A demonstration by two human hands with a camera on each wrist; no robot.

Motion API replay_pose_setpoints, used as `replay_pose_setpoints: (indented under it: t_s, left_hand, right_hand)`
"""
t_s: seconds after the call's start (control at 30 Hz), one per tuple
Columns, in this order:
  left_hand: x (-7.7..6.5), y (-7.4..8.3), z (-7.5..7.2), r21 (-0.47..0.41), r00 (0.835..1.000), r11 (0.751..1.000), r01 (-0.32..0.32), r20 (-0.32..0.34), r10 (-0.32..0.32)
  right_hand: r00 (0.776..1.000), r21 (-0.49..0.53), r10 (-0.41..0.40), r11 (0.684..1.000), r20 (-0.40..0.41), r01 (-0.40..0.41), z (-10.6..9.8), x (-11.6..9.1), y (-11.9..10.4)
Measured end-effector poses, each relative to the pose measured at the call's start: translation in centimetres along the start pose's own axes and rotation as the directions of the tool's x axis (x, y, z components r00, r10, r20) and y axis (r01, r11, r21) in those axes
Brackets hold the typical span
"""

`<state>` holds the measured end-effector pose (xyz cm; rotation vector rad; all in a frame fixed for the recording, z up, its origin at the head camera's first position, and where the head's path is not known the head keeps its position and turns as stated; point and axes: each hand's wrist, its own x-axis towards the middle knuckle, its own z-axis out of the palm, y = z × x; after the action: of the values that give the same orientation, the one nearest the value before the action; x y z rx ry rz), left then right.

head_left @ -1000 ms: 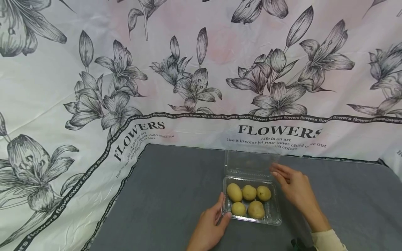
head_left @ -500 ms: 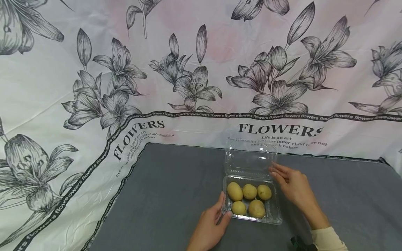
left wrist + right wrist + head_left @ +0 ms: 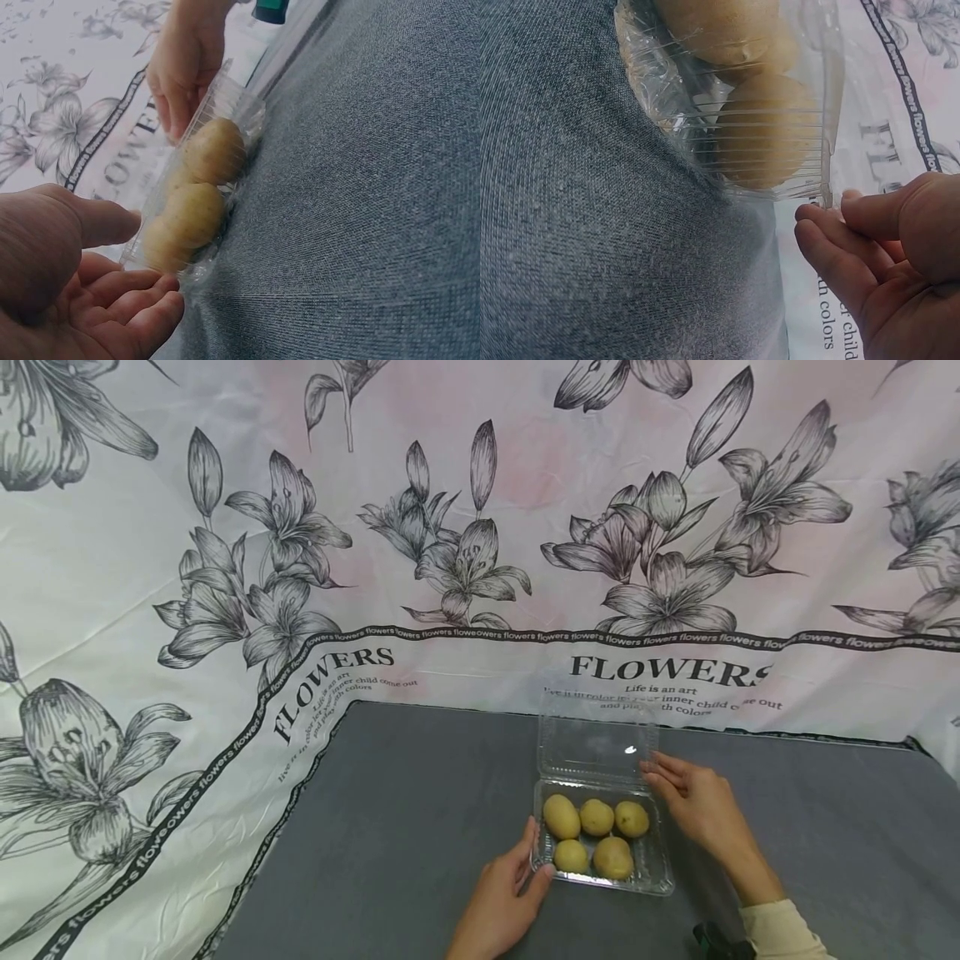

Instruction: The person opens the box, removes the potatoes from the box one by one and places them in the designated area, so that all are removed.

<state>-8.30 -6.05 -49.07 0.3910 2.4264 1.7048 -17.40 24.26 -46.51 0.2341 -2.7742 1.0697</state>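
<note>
A clear plastic clamshell box [image 3: 654, 883] rests on the table, its lid [image 3: 592, 743] raised at the back. Several yellow potatoes [image 3: 597, 817] lie inside in two rows, with a bare spot at the front right. My left hand [image 3: 501, 893] holds the box's left side, thumb at the near corner and fingers along the wall. My right hand [image 3: 701, 802] pinches the lid's right edge between thumb and fingers. Through the ribbed wall the right wrist view shows a potato [image 3: 765, 135] close to that hand. Potatoes [image 3: 196, 214] also show through the box in the left wrist view.
Grey cloth [image 3: 405, 827] covers the table. Behind it and to the left hangs a white sheet [image 3: 450, 668] printed with flowers and lettering. A small dark green and black object [image 3: 716, 941] sits by the right sleeve [image 3: 783, 931].
The lid has swung slightly more upright, its right edge shifting a little left with the right hand. The left hand, the box and the potatoes stay in place.
</note>
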Motion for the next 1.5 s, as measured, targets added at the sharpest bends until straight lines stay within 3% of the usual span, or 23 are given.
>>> replay_pose_setpoints:
  t_s: [0.33, 0.67, 1.03, 1.5]
  left_hand:
    - [-0.12, -0.21, 0.00, 0.021, 1.000, 1.000, -0.008, -0.015, 0.008]
    - [0.03, -0.19, 0.12, 0.016, 0.999, 0.999, 0.033, -0.011, -0.033]
    - [-0.14, -0.09, 0.06, 0.026, 1.000, 1.000, 0.007, -0.018, -0.006]
    - [0.18, -0.31, 0.18, 0.002, 0.999, 0.999, 0.033, 0.013, -0.033]
  right_hand:
    - [1.000, -0.020, 0.008, 1.000, 0.015, -0.007, 0.18, -0.01, 0.07]
    - [0.999, -0.008, 0.031, 0.999, 0.026, -0.031, 0.23, -0.18, 0.27]
    - [0.996, 0.011, 0.063, 0.998, 0.055, -0.064, 0.63, -0.40, 0.61]
    - [0.996, 0.008, 0.070, 0.997, 0.062, -0.070, 0.78, -0.44, 0.87]
